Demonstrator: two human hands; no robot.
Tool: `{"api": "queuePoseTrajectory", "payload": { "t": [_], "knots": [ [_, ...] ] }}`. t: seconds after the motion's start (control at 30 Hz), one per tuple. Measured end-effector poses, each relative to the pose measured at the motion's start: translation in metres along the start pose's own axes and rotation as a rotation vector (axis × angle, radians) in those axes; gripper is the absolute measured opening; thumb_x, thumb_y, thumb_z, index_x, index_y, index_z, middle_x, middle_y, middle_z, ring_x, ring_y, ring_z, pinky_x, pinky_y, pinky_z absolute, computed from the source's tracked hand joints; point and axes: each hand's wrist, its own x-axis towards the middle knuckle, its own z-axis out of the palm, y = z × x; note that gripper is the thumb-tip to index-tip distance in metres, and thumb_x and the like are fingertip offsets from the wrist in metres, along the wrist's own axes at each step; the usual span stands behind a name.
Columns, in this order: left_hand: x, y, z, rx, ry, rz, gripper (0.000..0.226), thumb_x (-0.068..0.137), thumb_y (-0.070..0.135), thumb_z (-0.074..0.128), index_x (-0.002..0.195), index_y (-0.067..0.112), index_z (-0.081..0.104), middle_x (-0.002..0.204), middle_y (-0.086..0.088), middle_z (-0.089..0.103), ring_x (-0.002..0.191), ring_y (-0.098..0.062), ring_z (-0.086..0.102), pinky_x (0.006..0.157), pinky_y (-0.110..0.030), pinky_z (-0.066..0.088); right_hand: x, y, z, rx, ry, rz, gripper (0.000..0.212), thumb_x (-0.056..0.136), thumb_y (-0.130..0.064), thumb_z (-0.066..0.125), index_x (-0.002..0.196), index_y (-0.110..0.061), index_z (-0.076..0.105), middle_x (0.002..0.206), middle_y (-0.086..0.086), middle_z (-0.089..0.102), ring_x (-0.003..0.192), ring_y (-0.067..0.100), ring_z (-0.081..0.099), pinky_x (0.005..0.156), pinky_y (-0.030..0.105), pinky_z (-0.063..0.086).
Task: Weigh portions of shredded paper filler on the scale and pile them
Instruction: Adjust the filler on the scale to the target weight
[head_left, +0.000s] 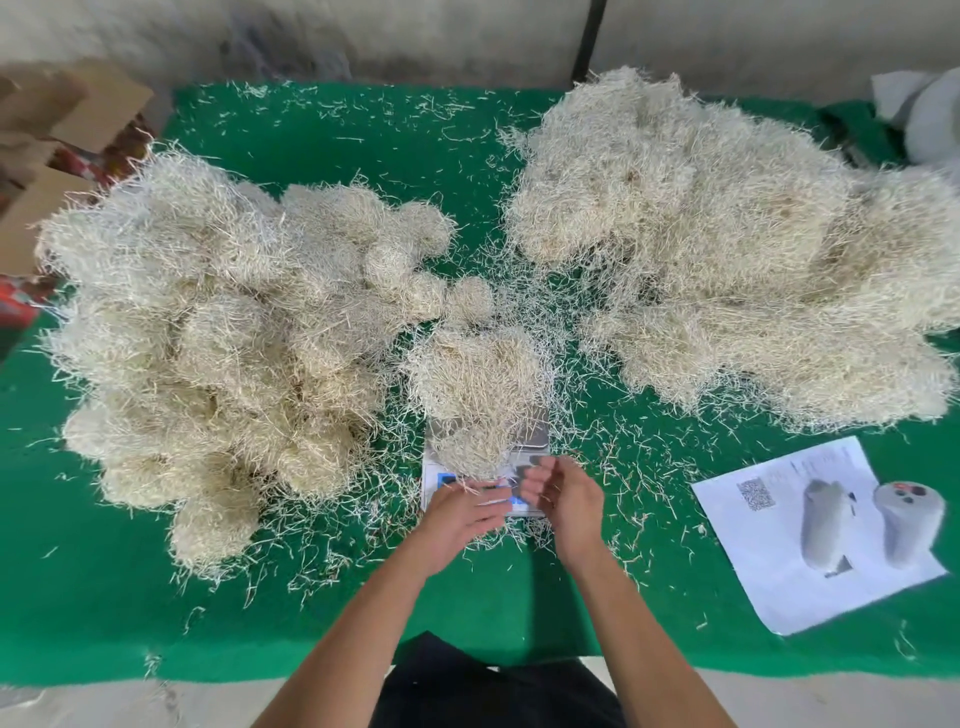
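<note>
Both hands (511, 501) hover over the scale (535, 441).

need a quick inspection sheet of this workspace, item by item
surface: green mat strewn with loose paper strands
job's things: scale at centre, a portion heaped on it; clumped pile on the left, looser heap on the right
clutter: printed sheet with a grey handheld device lying on it
grippers: left hand open, fingers flat on the scale's front; right hand loosely curled beside it, its grip cannot be told
cables: nothing seen
surroundings: cardboard boxes far left, wall behind
</note>
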Motion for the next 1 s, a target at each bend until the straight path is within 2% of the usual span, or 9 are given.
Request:
{"api": "queuePoseTrajectory", "payload": {
  "t": [0.2, 0.3, 0.47, 0.6, 0.7, 0.8, 0.87, 0.93, 1.0],
  "knots": [
    [-0.014, 0.003, -0.06, -0.118, 0.396, 0.105, 0.026, 0.104, 0.014, 0.05, 0.124, -0.002, 0.058, 0.111, -0.022, 0.072, 0.101, -0.033, 0.072, 0.08, -0.037, 0.061, 0.005, -0.017, 0.004, 0.054, 0.001, -0.032, 0.036, 0.11, -0.02, 0.042, 0.109, 0.007, 0.065, 0.082, 0.012, 0.069, 0.072, 0.028, 0.065, 0.071, 0.035, 0.06],
    [-0.026, 0.009, -0.092, -0.071, 0.612, 0.134, 0.041, 0.107, 0.039, 0.041, 0.116, 0.006, 0.063, 0.106, -0.012, 0.072, 0.098, -0.029, 0.068, 0.092, -0.046, 0.052, 0.003, -0.027, 0.01, -0.053, -0.02, -0.106, 0.04, 0.11, -0.028, 0.044, 0.108, 0.005, 0.068, 0.082, 0.013, 0.07, 0.069, 0.028, 0.063, 0.069, 0.037, 0.06],
    [-0.031, 0.036, -0.072, 0.152, 0.526, 0.184, 0.037, 0.102, 0.048, 0.049, 0.101, 0.015, 0.067, 0.098, -0.001, 0.073, 0.088, -0.02, 0.07, 0.072, -0.038, 0.057, -0.01, -0.027, 0.038, -0.64, -0.143, -0.051, 0.075, 0.086, -0.077, 0.064, 0.083, -0.002, 0.07, 0.07, 0.015, 0.073, 0.061, 0.033, 0.073, 0.059, 0.043, 0.062],
    [-0.033, 0.045, -0.046, 0.374, 0.335, 0.255, 0.032, 0.102, 0.041, 0.053, 0.096, 0.015, 0.071, 0.094, -0.003, 0.077, 0.078, -0.019, 0.076, 0.066, -0.04, 0.063, -0.008, -0.017, 0.065, -0.538, -0.163, 0.132, 0.043, 0.095, -0.044, 0.073, 0.09, -0.002, 0.062, 0.074, 0.017, 0.075, 0.077, 0.04, 0.076, 0.069, 0.043, 0.065],
    [-0.033, 0.058, -0.041, 0.924, 0.595, 0.521, 0.037, 0.1, 0.056, 0.042, 0.086, 0.027, 0.061, 0.077, 0.006, 0.068, 0.058, -0.008, 0.065, 0.05, -0.033, 0.055, -0.006, -0.013, 0.065, -0.465, -0.123, 0.166, 0.025, 0.097, -0.018, 0.071, 0.083, -0.009, 0.052, 0.073, 0.01, 0.067, 0.084, 0.037, 0.077, 0.081, 0.05, 0.064],
    [-0.02, 0.091, -0.021, 1.177, 0.55, 0.883, 0.013, 0.096, 0.048, 0.056, 0.104, 0.037, 0.056, 0.108, 0.019, 0.06, 0.092, 0.001, 0.058, 0.077, -0.029, 0.055, -0.009, -0.015, 0.055, -0.585, -0.143, 0.112, 0.028, 0.094, -0.025, 0.072, 0.082, -0.015, 0.049, 0.072, 0.0, 0.053, 0.075, 0.026, 0.073, 0.084, 0.048, 0.063],
    [0.002, 0.106, -0.008, 1.514, 0.324, 1.003, 0.041, 0.093, 0.04, 0.063, 0.133, 0.041, 0.052, 0.15, 0.008, 0.041, 0.138, -0.014, 0.037, 0.116, -0.05, 0.034, -0.011, -0.016, 0.05, -0.543, -0.121, 0.106, 0.022, 0.094, -0.024, 0.07, 0.087, -0.012, 0.053, 0.076, 0.0, 0.051, 0.071, 0.018, 0.062, 0.078, 0.04, 0.065],
    [0.02, 0.118, 0.003, 1.712, 0.245, 0.937, 0.074, 0.088, 0.036, 0.069, 0.15, 0.049, 0.03, 0.168, 0.003, -0.002, 0.154, -0.027, -0.002, 0.122, -0.06, 0.004, -0.009, -0.018, 0.048, -0.411, -0.042, 0.142, 0.013, 0.098, -0.018, 0.06, 0.093, -0.007, 0.054, 0.08, 0.003, 0.058, 0.07, 0.015, 0.065, 0.074, 0.04, 0.065],
    [0.033, 0.126, 0.013, 1.751, 0.248, 0.808, 0.099, 0.083, 0.033, 0.076, 0.154, 0.053, 0.01, 0.165, 0.001, -0.023, 0.152, -0.037, -0.016, 0.118, -0.069, 0.001, -0.008, -0.023, 0.049, -0.246, 0.041, 0.23, 0.007, 0.098, -0.012, 0.048, 0.095, -0.006, 0.051, 0.088, 0.009, 0.057, 0.081, 0.023, 0.062, 0.073, 0.045, 0.065]
  ]
}}
